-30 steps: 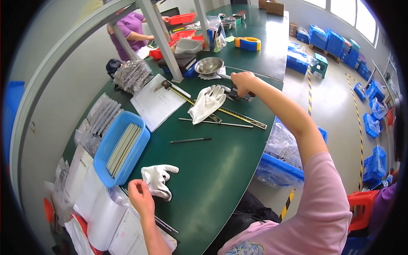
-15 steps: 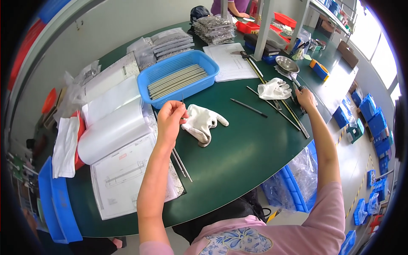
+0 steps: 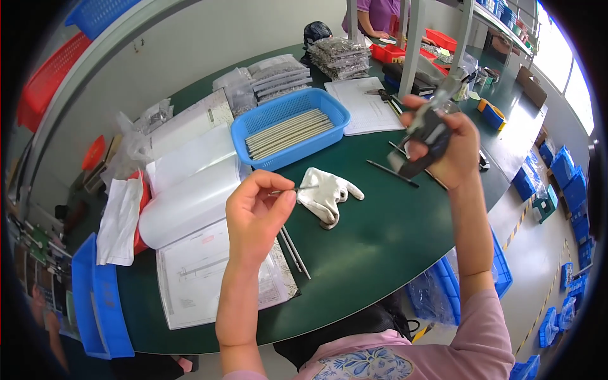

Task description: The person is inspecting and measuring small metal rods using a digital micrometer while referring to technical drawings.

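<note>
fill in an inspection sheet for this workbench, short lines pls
Surface: green tabletop, partly covered
Job's things: thin metal piece in the left hand; grey-and-black tool, blurred, in the right hand
Clutter: blue basket with metal rods, white glove, dark pen-like stick, papers, bagged items
Hands: left pinches, right grips; both bare
Cables: nothing certain; black loop below the tabletop's edge may be a strap
Surroundings: another person in purple; blue crates on the floor

Free green tabletop (image 3: 380, 247) nearside; white glove (image 3: 321, 199), held tool (image 3: 436, 132) beyond
</note>
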The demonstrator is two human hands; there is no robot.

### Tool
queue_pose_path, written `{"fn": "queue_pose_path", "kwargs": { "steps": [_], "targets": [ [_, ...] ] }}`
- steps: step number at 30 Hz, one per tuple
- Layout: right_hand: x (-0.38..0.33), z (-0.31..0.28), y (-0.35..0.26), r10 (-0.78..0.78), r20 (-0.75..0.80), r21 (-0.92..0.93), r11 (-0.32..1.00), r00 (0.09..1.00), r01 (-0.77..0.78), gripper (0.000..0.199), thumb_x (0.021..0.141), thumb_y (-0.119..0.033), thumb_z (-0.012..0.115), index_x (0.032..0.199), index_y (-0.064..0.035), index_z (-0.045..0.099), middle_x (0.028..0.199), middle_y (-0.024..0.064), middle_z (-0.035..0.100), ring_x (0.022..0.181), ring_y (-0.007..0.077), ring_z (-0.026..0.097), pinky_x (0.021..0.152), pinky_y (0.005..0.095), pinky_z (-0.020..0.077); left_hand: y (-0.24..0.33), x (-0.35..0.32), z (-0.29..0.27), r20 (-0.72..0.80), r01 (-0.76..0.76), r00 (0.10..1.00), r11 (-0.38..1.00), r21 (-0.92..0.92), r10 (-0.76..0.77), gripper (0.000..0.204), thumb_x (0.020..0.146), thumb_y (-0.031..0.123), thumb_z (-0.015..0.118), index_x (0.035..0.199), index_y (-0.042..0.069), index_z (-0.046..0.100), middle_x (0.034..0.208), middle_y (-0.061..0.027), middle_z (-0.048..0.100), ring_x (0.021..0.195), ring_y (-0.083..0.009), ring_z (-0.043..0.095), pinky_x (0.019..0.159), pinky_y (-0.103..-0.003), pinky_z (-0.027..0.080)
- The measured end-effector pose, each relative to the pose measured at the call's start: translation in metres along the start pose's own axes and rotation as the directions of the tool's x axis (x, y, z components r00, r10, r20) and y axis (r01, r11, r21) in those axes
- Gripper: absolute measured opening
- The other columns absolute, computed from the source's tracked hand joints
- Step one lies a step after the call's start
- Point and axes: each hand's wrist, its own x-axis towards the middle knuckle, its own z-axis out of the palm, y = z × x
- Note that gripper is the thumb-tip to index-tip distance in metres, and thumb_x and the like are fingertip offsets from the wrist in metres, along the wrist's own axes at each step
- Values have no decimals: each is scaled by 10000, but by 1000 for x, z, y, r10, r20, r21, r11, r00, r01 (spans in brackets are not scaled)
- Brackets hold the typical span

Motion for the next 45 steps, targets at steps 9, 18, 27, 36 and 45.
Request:
{"fn": "queue_pose_path", "kwargs": {
  "steps": [9,18,27,36,45],
  "targets": [
    [33,97,95,270,354,243,898,895,-367,655,892,-510,276,990,72,558,768,193,619,429,207,512,423,286,450,28,-14,-20,-26,-21,1000,958,-285,14,130,831,56,658,938,-15,639,881,-111,636,830,-240,649,681,-289,532],
    [29,86,105,305,260,291,880,916,-376,721,881,-619,287,905,38,584,722,169,617,411,175,477,392,263,394,14,-12,-14,-77,38,995,969,-245,-58,176,891,107,599,1000,-31,580,892,-138,647,796,-271,680,666,-321,572],
    [35,81,109,238,142,218,939,961,-265,757,846,-676,325,897,25,604,705,160,628,433,154,502,405,245,405,18,-11,-19,-249,-84,966,996,-26,75,154,915,116,548,1002,-11,539,858,-76,596,761,-236,669,641,-294,542],
    [30,83,108,294,146,282,903,945,-325,831,816,-740,284,897,26,592,714,155,627,460,157,511,409,247,400,11,-15,-8,-244,-50,970,990,-131,16,160,921,107,535,1031,-9,523,881,-77,588,746,-224,656,654,-307,532],
    [30,85,112,329,170,254,896,929,-364,767,858,-677,280,909,29,574,731,180,609,489,169,506,384,248,378,6,-17,0,-215,-72,976,988,-139,41,155,913,89,545,1027,-14,524,895,-96,603,787,-222,649,698,-314,530]
  ]
}}
